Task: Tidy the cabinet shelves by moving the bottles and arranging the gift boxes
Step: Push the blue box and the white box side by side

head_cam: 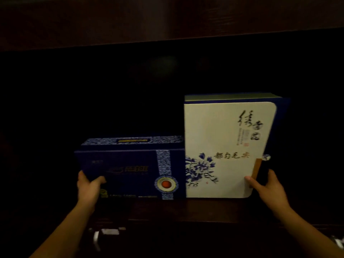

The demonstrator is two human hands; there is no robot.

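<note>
The left hand (89, 185) grips the lower left corner of the dark blue gift box (130, 168). Its thumb lies on the front face; the other fingers are hidden behind the box end. Just right of that thumb the box runs across to touch the taller white floral gift box (223, 146). The right hand (268, 187) grips its right edge, thumb on the white front. Both stand on the shelf (186, 207), so the arranging looks nearly finished. No bottles are in view.

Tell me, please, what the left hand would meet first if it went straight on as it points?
The blue box: the left hand grips its left end. Beyond, only darkness shows; depth unclear.
</note>
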